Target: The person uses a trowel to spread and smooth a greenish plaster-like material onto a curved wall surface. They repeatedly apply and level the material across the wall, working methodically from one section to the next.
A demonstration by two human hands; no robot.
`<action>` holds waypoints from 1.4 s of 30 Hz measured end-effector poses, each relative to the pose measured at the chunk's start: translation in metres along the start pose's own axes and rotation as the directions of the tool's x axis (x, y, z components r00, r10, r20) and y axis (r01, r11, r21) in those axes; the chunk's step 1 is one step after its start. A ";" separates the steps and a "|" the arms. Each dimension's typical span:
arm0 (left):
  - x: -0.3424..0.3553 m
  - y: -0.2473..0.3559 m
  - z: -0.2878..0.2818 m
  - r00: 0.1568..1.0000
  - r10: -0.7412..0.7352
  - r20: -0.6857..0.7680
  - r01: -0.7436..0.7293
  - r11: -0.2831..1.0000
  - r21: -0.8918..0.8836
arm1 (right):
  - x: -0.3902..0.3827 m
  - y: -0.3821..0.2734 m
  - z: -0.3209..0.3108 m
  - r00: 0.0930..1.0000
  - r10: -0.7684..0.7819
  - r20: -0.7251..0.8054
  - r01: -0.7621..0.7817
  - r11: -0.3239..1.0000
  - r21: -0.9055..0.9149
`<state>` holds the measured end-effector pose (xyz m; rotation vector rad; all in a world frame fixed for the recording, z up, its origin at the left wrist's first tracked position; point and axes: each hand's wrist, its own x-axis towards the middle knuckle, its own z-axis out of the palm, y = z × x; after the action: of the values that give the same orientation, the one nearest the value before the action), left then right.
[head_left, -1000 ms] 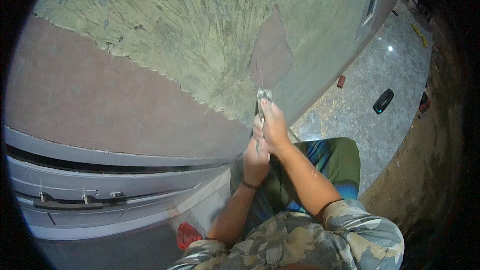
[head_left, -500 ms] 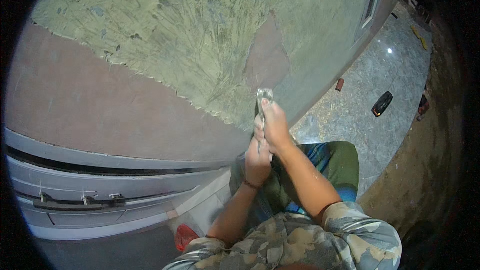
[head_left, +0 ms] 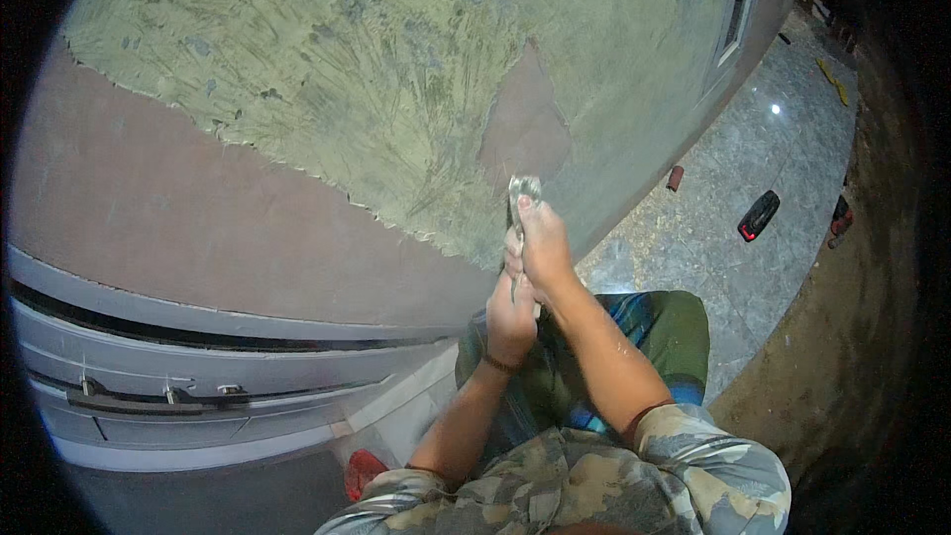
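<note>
Scraper handle (head_left: 515, 272) hidden inside hands

The putty knife (head_left: 523, 194) is a narrow metal tool with a flat, pale grey blade smeared with filler. It stands nearly upright, blade tip up, and the blade lies against the wall (head_left: 297, 228) at the lower edge of the greenish putty coat (head_left: 396, 69). Its handle is mostly hidden; both hands are closed around it, the right hand (head_left: 543, 248) above the left hand (head_left: 511, 312).

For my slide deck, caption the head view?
Both hands, right hand above left hand, press a metal scraper against a green-coated wall.
</note>
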<state>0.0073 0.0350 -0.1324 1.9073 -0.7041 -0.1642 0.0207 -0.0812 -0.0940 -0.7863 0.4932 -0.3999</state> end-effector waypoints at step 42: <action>0.020 0.030 0.005 0.977 -0.203 0.060 0.208 0.971 -0.114 | 0.015 -0.022 -0.002 0.997 -0.019 0.079 0.014 0.998 0.056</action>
<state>0.0101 0.0118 -0.1043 1.8635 -0.5148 -0.3753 0.0290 -0.1039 -0.0829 -0.7500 0.3997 -0.3945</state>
